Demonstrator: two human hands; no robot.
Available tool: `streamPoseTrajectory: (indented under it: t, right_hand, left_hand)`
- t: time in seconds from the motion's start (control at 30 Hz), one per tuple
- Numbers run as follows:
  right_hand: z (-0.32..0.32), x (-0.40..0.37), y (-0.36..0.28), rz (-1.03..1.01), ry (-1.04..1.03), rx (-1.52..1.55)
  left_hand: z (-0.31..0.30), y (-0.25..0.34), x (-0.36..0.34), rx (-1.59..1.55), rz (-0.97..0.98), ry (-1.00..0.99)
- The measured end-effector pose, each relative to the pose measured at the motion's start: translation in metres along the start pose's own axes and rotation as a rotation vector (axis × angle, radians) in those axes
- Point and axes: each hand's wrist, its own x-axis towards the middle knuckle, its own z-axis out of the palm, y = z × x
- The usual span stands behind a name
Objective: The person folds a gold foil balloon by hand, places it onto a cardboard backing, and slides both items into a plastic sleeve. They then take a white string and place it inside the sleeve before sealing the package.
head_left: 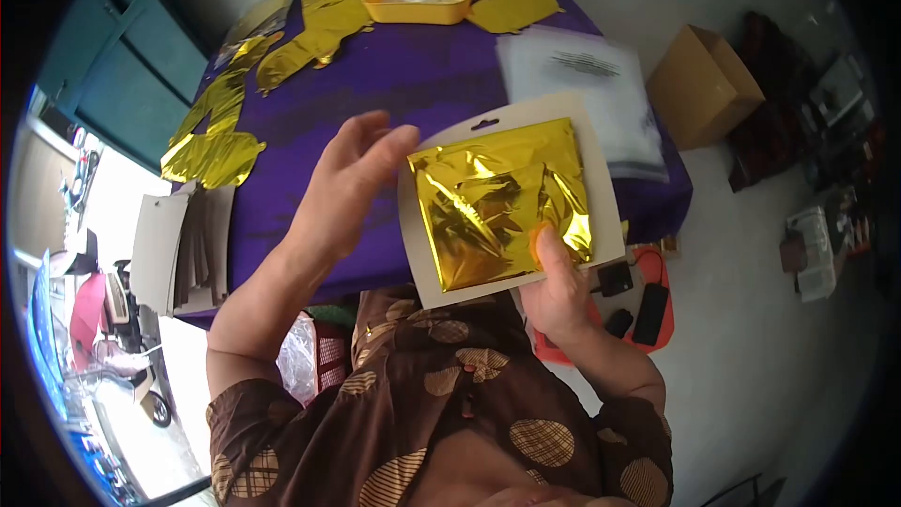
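Observation:
My right hand (556, 293) grips a grey-beige card (603, 188) by its lower right part, thumb on the front and fingers hidden behind. Against the card lies a folded gold foil balloon (497, 207), shiny and creased, with a bit of orange beside my thumb. The card has a hanging slot near its top edge and tilts slightly. My left hand (361, 160) hovers beside the card's upper left corner, fingers loosely bent and thumb apart, holding nothing visible. Both hands are over the near edge of the purple-covered table (404, 75).
Gold foil pieces (324, 23) lie along the table's back and left side, around a yellow tray (418, 9). Clear plastic bags (582, 84) lie at right. Grey cards (178, 244) stand at front left. A cardboard box (704, 84) and red tray (648, 319) are at right.

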Motion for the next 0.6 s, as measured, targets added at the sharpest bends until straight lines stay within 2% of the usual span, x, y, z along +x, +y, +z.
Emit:
streamPoseTrajectory:
  t: [0.1,0.13,0.17,0.23,0.27,0.33,0.4,0.5,0.53,0.6]
  right_hand:
    - [0.022,0.009,0.007,-0.097,-0.026,-0.152]
    - [0.029,0.012,0.007,-0.143,-0.027,-0.168]
    - [0.036,0.015,0.007,-0.188,-0.026,-0.184]
    - [0.045,0.019,0.019,-0.490,-0.141,-0.459]
    - [0.052,0.020,0.014,-0.668,-0.018,-0.597]
    - [0.070,0.023,-0.001,-0.001,-0.131,0.343]
    - [0.083,0.029,-0.024,0.233,-0.298,0.836]
    - [0.048,0.033,-0.038,0.529,-0.884,0.357]
    - [0.048,0.031,-0.066,0.402,-0.874,0.015]
    - [0.043,0.030,-0.063,-0.307,-0.618,-0.310]
  left_hand:
    - [-0.023,-0.018,-0.007,-0.195,0.087,0.271]
    - [-0.028,-0.015,-0.012,-0.285,0.045,0.277]
    - [-0.036,-0.019,-0.013,-0.365,-0.031,0.186]
    - [-0.053,-0.029,-0.017,-0.528,-0.180,-0.005]
    - [-0.047,-0.029,-0.020,-0.594,-0.139,0.061]
    - [-0.057,-0.037,-0.017,-0.583,-0.093,0.069]
    - [-0.064,-0.034,-0.012,-0.573,-0.085,0.116]
    - [-0.089,-0.051,0.008,-0.525,-0.139,0.145]
    - [-0.095,-0.059,0.014,-0.473,-0.187,0.161]
    - [-0.097,-0.064,0.017,-0.404,-0.240,0.148]
